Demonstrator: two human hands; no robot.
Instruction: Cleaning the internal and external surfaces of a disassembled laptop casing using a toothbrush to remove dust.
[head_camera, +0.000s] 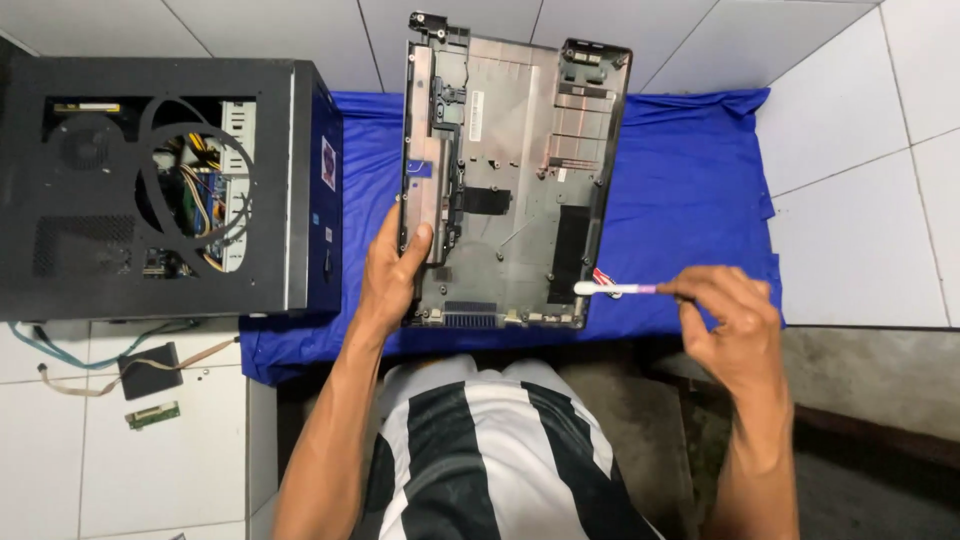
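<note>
A dark, rectangular plastic laptop bottom shell (510, 180), stripped so that its bare inner side with copper-toned shielding faces up, lies lengthwise on a bright blue cloth (680, 190) spread over the white tiled floor (860, 170). The left hand (392, 265) grips the shell's long left edge at about seven o'clock of the shell, thumb curled over the rim onto the inner face and fingers wrapped behind the edge, closed firmly on it. The right hand (735, 320), at about four o'clock of the shell and just off its lower right corner, is closed in a pinch on the pink-purple end of a slim white brush with a pale handle (612, 289); the brush lies nearly level, its white head pointing toward nine o'clock and touching or just beside the shell's right edge. A few short red wires (603, 277) show at that edge right by the brush head. At nine o'clock of the shell, just beside it on the cloth, stands a black metal desktop computer case (165, 190) with a cut-out side showing coloured cables. At seven o'clock, on the tiles, lie a small black box with a flat ribbon cable (150, 370) and a little green circuit board (152, 415).
</note>
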